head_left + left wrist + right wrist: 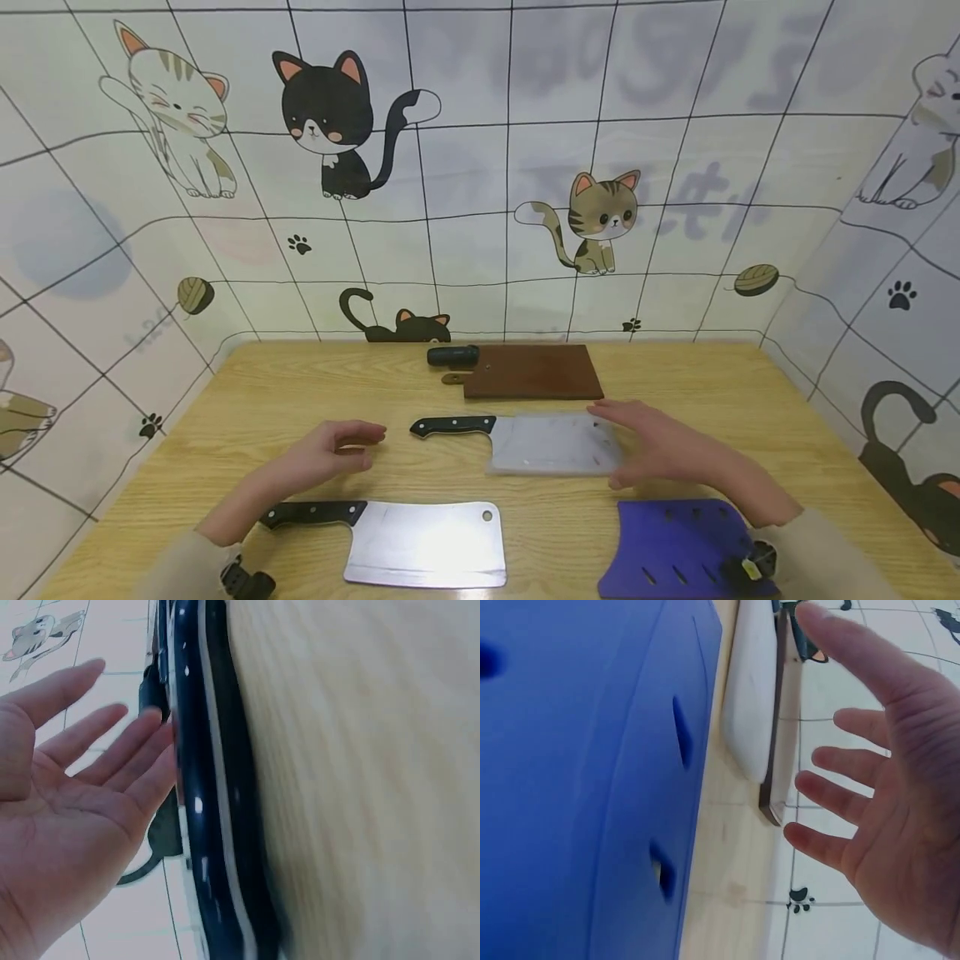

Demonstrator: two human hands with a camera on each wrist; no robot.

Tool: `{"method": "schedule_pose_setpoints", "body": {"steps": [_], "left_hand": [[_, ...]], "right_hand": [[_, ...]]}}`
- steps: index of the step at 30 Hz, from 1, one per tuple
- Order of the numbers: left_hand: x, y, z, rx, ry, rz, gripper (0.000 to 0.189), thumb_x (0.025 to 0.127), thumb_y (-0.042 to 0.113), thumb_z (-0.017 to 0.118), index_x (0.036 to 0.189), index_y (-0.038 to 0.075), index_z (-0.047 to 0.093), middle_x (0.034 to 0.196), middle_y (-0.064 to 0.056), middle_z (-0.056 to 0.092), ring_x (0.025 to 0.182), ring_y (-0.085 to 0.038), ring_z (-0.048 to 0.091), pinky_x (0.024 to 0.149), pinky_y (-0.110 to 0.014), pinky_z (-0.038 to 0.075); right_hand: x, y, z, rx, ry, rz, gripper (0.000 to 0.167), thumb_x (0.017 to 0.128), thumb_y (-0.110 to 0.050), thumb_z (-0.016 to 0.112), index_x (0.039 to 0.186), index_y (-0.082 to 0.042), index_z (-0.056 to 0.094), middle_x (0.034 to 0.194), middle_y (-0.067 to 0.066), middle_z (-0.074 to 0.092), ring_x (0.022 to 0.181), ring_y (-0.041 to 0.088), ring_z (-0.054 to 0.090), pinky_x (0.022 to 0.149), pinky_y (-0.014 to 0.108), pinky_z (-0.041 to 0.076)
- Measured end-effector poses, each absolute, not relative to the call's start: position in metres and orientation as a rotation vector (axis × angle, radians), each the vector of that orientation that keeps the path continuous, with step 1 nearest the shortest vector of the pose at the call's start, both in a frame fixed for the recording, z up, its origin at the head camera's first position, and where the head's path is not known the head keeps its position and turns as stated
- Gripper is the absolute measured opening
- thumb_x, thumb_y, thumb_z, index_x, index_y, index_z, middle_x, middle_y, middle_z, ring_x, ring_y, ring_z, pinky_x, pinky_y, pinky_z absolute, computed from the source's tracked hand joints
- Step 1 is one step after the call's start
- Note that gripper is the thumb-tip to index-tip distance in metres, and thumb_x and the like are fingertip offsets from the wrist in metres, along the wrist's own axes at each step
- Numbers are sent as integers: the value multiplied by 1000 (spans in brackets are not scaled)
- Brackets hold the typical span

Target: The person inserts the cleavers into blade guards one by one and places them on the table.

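Observation:
My left hand (337,454) hovers with loosely spread fingers above the black handle of a bare steel cleaver (427,542), which lies flat at the front. In the left wrist view, that hand's palm (82,802) shows nothing in it, and the riveted handle (217,787) runs close by. Farther back lies a second cleaver with a black handle (453,426), its blade inside a whitish cover (551,443). My right hand (663,446), fingers apart, is at the right end of this cover. The right wrist view shows its palm (907,825) holding nothing.
A blue slotted cover (667,546) lies at the front right, below my right forearm. At the back edge of the wooden table (300,387) is a flat brown rectangular piece (536,372) with a black handle (452,356) at its left. A cat-patterned sheet (480,167) encloses the table.

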State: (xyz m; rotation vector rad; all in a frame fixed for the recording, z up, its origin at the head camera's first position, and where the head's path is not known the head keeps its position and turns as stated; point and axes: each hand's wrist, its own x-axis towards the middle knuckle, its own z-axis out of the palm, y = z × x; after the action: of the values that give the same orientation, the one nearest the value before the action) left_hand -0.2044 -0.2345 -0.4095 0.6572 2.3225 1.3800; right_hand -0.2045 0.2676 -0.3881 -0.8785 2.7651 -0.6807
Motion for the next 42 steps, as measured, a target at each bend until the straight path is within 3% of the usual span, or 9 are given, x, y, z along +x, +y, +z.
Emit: {"method": "schedule_pose_setpoints", "body": {"steps": [5, 11, 14, 21, 27, 33, 42], "left_hand": [[-187, -254, -411, 656, 2307, 1359, 45, 97, 10, 70, 134, -11, 58, 131, -25, 63, 122, -42, 59, 90, -25, 52], [-173, -274, -416, 670, 2316, 1334, 45, 91, 11, 78, 129, -9, 64, 125, -22, 67, 111, -16, 66, 87, -23, 52], [-166, -282, -416, 676, 2312, 1331, 47, 88, 11, 80, 127, -10, 64, 123, -22, 68, 107, -9, 67, 84, -24, 53], [-159, -297, -413, 657, 2443, 1231, 47, 82, 13, 85, 123, -5, 70, 118, -14, 73, 99, -6, 65, 80, -24, 53], [-158, -308, -414, 600, 2448, 1195, 47, 80, 11, 86, 122, -3, 71, 118, -13, 72, 101, -3, 64, 82, -22, 51], [-157, -312, -415, 598, 2423, 1202, 49, 76, 7, 87, 122, -1, 72, 116, -10, 72, 103, -4, 64, 85, -20, 49], [-160, -306, -415, 702, 2444, 1152, 39, 77, 5, 84, 114, -1, 74, 109, -5, 74, 100, -7, 63, 83, -23, 50]], "right_hand": [[-186, 289, -386, -805, 2711, -699, 103, 73, -50, 91, 154, -7, 45, 151, 19, 48, 136, 47, 43, 100, 64, 40], [-164, 313, -389, -835, 2658, -673, 106, 74, -52, 89, 157, -8, 40, 149, 22, 47, 133, 50, 44, 95, 61, 44], [-156, 324, -393, -850, 2677, -643, 105, 74, -55, 87, 157, -10, 40, 149, 18, 49, 131, 48, 46, 94, 55, 46], [-144, 340, -412, -891, 2705, -597, 103, 73, -59, 87, 155, -15, 44, 149, 10, 53, 132, 31, 49, 95, 39, 47], [-131, 349, -424, -931, 2714, -668, 100, 68, -47, 93, 154, -25, 47, 146, 2, 52, 132, 17, 45, 90, 33, 46], [-123, 350, -430, -943, 2748, -647, 110, 56, -44, 96, 153, -29, 47, 146, 9, 47, 127, 18, 46, 86, 30, 45], [-122, 353, -430, -879, 2758, -610, 108, 56, -41, 98, 152, -32, 50, 144, 11, 49, 123, 21, 48, 83, 28, 45]]}}
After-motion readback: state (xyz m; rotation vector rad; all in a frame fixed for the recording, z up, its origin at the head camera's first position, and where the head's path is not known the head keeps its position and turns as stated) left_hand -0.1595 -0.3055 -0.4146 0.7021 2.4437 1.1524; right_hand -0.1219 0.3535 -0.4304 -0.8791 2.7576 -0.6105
